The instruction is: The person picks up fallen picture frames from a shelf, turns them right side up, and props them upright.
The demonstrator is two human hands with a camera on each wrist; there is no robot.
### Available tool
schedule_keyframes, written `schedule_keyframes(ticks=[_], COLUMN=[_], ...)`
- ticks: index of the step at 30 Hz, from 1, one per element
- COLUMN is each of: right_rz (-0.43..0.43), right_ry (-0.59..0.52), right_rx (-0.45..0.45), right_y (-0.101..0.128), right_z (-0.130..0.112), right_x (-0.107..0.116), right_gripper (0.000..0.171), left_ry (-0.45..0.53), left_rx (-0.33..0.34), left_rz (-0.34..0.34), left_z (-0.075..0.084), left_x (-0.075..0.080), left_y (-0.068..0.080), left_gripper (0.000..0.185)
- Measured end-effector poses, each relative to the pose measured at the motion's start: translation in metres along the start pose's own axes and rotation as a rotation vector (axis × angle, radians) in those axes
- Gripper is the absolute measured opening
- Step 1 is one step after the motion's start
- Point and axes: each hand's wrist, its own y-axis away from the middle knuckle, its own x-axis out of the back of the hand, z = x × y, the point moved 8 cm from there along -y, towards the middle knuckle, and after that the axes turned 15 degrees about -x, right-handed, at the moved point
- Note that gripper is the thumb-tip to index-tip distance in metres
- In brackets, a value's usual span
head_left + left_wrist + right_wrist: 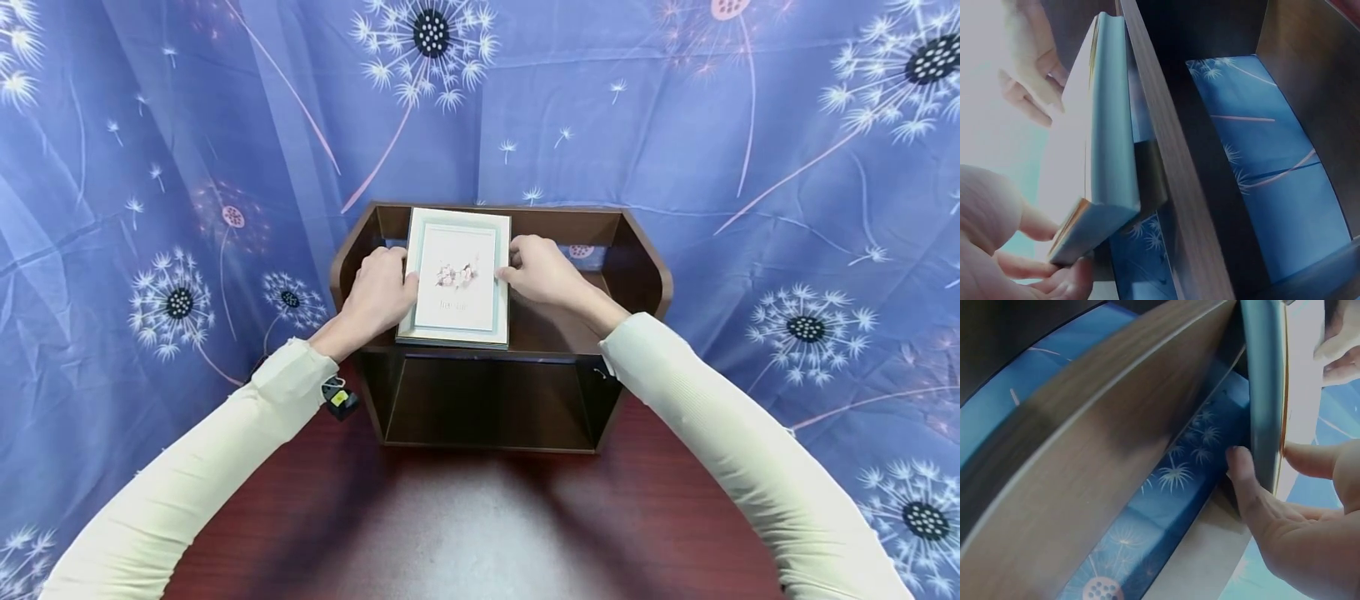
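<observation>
A thick book (453,279) with a pale blue border and a pink flower print on its white cover lies over the upper shelf of a dark brown wooden rack (555,329). My left hand (380,287) grips the book's left edge, thumb on the cover side and fingers curled beneath. On the opposite edge my right hand (542,265) pinches it the same way. The left wrist view shows the light blue side of the book (1113,112) tilted above the shelf board. In the right wrist view, the right hand's fingers (1244,475) reach under it.
Below the upper shelf is the rack's lower compartment (487,404). The rack stands on a reddish-brown table (330,508). A blue curtain with dandelion prints (585,100) hangs behind and at both sides. A small black device with a yellow mark (340,398) is at the left wrist.
</observation>
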Motion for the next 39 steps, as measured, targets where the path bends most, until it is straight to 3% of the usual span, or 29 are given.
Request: schedule_keyframes(ticks=[8,16,27,39], right_rz=[0.063,0.104,0.169,0.244], right_ry=[-0.095,-0.182,-0.256,-0.299], right_rx=[-0.014,-0.024,0.024,0.078], right_y=[0.006,0.009,0.017,0.028], right_z=[0.000,0.001,0.001,0.000], right_x=[0.012,0.023,0.031,0.033], right_gripper=[0.023,0.046,0.056,0.053], left_ry=[0.025,0.036,0.034,0.057], left_rx=[-0.017,-0.049,-0.110,-0.188], left_rz=[0.127,0.231,0.377,0.466], left_z=[0.004,0.008,0.013,0.016], left_x=[0.009,0.016,0.019,0.021], left_y=[0.003,0.002,0.007,0.015], left_gripper=[0.047,0.040,0.040,0.037])
